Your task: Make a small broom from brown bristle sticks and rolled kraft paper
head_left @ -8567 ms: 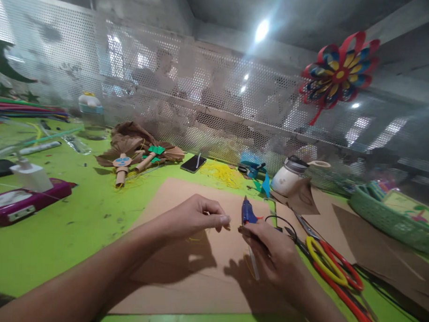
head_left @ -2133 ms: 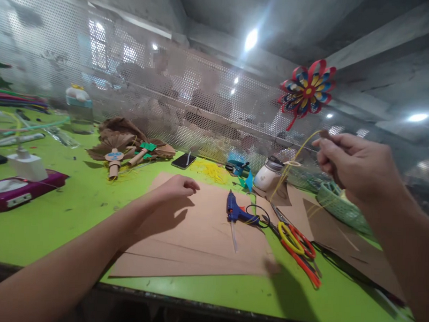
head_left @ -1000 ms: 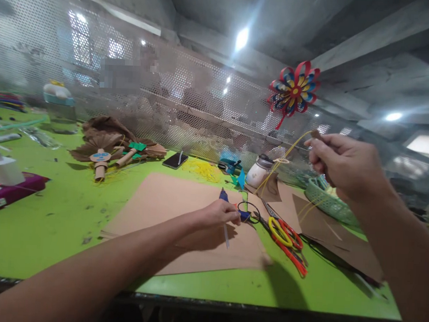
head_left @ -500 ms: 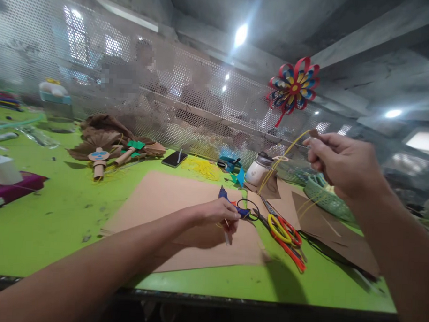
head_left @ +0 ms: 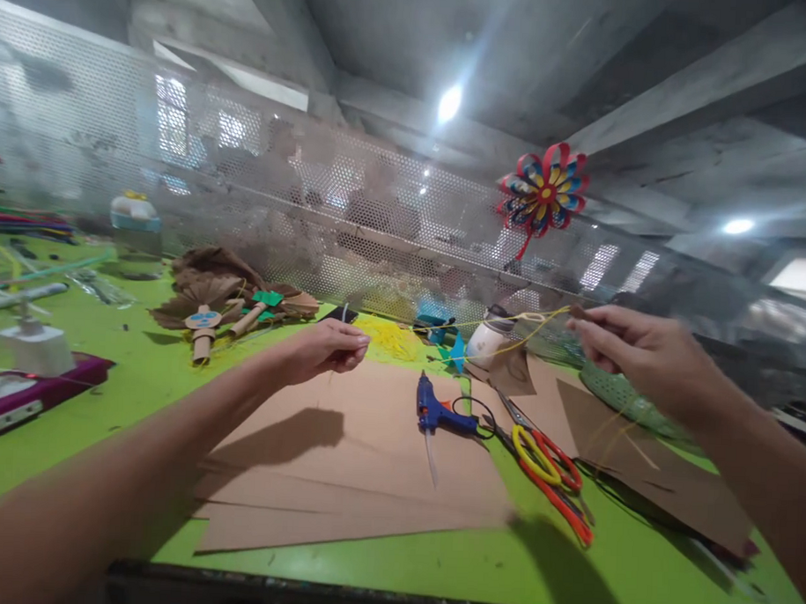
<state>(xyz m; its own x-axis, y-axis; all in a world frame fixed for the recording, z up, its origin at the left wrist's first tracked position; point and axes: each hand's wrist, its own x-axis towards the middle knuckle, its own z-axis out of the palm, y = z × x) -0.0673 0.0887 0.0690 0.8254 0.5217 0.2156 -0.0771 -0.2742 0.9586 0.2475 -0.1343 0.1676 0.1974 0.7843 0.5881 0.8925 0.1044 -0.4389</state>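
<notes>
Two thin yellow strings trail leftward from my right hand, whose thumb and fingers pinch their end together with a small brown piece. One string runs nearly straight across to the pinched fingertips of my left hand; its far end is too fine to see clearly. The other droops past the white bottle. Below the hands, a blue glue gun lies on brown paper sheets, a glue stick protruding from it. Yellow- and red-handled scissors rest to its right.
Brown paper figures and a yellow string pile lie along the back of the green table. A purple power strip sits left, a green basket right. A paper flower hangs before a perforated screen.
My left hand has lifted off the glue gun area and moved left and up, uncovering the gun. The string now stretches between both hands. My right hand appears lower in view.
</notes>
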